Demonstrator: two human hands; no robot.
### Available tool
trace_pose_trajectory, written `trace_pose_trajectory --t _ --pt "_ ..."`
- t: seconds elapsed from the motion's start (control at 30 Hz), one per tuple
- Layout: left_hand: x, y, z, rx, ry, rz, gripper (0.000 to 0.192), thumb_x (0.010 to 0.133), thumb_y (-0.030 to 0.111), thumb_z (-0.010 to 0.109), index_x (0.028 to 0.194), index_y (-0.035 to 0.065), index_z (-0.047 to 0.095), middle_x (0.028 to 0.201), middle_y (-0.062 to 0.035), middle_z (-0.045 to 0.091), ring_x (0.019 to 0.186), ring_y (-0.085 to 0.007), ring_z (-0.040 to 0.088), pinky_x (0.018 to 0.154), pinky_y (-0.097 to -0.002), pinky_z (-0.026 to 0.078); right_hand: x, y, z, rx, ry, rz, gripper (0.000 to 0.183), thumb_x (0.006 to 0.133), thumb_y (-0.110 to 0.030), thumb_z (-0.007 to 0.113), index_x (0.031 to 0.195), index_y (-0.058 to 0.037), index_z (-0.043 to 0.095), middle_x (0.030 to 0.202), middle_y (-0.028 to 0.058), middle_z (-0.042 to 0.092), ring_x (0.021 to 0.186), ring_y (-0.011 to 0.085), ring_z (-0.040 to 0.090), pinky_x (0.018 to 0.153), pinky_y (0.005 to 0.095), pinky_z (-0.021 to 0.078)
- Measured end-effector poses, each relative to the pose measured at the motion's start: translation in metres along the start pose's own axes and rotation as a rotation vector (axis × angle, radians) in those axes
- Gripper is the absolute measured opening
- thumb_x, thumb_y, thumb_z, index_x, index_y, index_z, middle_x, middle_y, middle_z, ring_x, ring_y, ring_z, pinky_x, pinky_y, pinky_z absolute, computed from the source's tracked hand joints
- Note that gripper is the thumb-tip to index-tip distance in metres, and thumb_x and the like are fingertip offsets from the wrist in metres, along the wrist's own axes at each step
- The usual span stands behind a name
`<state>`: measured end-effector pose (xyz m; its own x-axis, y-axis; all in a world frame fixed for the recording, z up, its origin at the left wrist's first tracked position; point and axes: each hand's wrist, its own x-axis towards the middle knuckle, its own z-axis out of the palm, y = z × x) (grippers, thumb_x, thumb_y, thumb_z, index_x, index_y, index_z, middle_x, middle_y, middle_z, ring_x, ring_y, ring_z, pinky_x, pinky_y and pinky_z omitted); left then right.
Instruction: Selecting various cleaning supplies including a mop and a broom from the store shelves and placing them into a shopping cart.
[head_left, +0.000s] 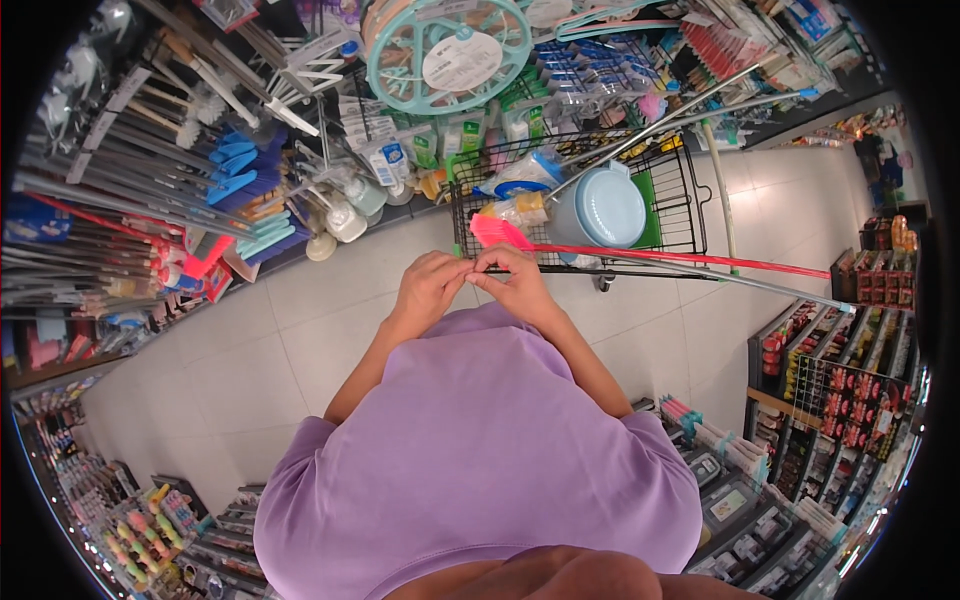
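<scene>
My left hand (429, 291) and my right hand (517, 282) meet at their fingertips, in front of my body beside the near rim of a black wire shopping cart (679, 202). Whether anything small is pinched between them cannot be made out. Just beyond the right hand lies a broom with pink bristles (497, 231); its red handle (675, 256) sticks out over the cart's right end. A lidded light-blue bucket (611, 206) stands in the cart. Beside it are a yellowish wrapped item (525, 208) and a plastic-bagged blue-and-white item (523, 176).
Long metal poles (697, 101) and a grey pole (757, 286) project past the cart. Shelves ahead hold blue brushes (232, 165), plungers (345, 221) and a round turquoise rack (450, 97). A packet display (847, 390) stands right. Pale floor tiles (337, 322) lie around me.
</scene>
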<state>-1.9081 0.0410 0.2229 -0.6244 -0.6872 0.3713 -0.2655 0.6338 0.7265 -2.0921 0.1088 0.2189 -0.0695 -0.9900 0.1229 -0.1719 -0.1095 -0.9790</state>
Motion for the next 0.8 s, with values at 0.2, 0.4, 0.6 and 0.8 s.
trace_pose_trajectory --t 0.2,0.4,0.6,0.8 --pt "0.004 0.006 -0.003 0.098 -0.006 0.075 0.017 0.078 0.002 0.07 0.094 0.0064 0.07 0.087 -0.0056 0.068 0.079 -0.0266 0.063 0.07 -0.0388 0.049 -0.003 0.002 0.0 0.013 0.005 0.039 0.018 0.081 -0.01 0.079 0.089 -0.0013 0.064 0.093 0.0085 0.064 0.089 0.021 0.061 0.081 0.031 0.0484" --pt "0.007 0.011 -0.004 0.144 -0.01 0.102 0.016 0.078 0.003 0.071 0.093 0.0064 0.07 0.087 -0.0049 0.069 0.079 -0.0257 0.063 0.071 -0.0385 0.049 -0.006 0.003 -0.001 0.01 0.004 0.031 0.018 0.082 -0.01 0.078 0.088 -0.0017 0.063 0.092 0.0086 0.063 0.088 0.0214 0.061 0.081 0.0315 0.0483" --pt "0.007 0.013 0.001 0.025 0.03 -0.104 0.016 0.076 0.006 0.074 0.091 0.0041 0.069 0.086 -0.008 0.069 0.079 -0.0276 0.065 0.07 -0.0386 0.051 -0.006 -0.001 0.002 0.04 -0.004 -0.018 0.017 0.085 -0.01 0.074 0.089 -0.0024 0.059 0.096 0.0095 0.062 0.091 0.0222 0.06 0.082 0.0321 0.0474" --pt "0.004 0.012 0.008 -0.328 0.056 -0.455 0.017 0.082 -0.002 0.072 0.098 -0.0006 0.067 0.09 -0.0061 0.069 0.085 -0.0144 0.065 0.076 -0.0279 0.053 -0.004 -0.009 0.004 0.03 0.039 -0.046 0.018 0.087 -0.012 0.071 0.087 -0.0034 0.056 0.103 0.0107 0.062 0.098 0.0239 0.059 0.086 0.0332 0.046"
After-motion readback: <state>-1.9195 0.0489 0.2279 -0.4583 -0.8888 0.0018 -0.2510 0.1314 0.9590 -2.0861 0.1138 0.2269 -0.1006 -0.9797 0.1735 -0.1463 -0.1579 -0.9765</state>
